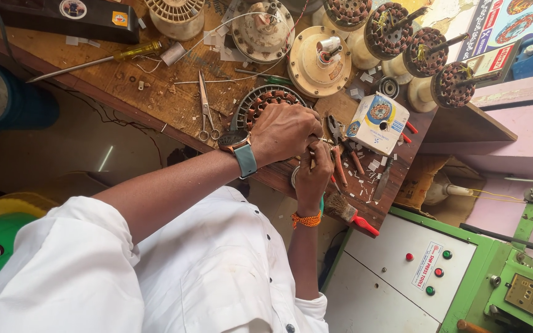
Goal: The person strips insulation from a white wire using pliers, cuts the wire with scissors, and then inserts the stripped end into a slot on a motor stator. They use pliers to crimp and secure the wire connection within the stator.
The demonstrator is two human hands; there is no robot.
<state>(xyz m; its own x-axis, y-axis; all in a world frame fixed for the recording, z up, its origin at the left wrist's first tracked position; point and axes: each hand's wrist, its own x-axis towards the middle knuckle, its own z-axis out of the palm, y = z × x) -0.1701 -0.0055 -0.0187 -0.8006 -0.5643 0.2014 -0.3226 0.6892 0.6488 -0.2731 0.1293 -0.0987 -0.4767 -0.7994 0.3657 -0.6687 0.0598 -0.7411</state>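
A: Start close in. What are the 2 hands doing?

B: The right hand (313, 174), the one with the orange bead bracelet, sits nearest the body, at the front edge of the wooden bench (155, 92). Its fingers are curled nearly closed around something thin, seemingly a wire end or small tool; it is too small to tell which.

A: And the other?

B: The left hand (284, 131), above a watch with a teal strap, lies just beyond and partly over the right. It is bent into a loose fist, fingertips pinched down at the same spot. What it pinches is hidden.

A: Where is the workpiece from there?

B: The round wound stator (258, 102), copper coils in a ring, lies flat on the bench directly under and behind the left hand, on its far side. The left hand is touching or almost touching its rim; the right is a little short of it. Being a disc, it has no long axis.

A: Further out?

B: Pliers (340, 145) and a small printed box (377, 122) just to the right, scissors (206, 111) to the left, then more wound stators (424, 52) along the back.
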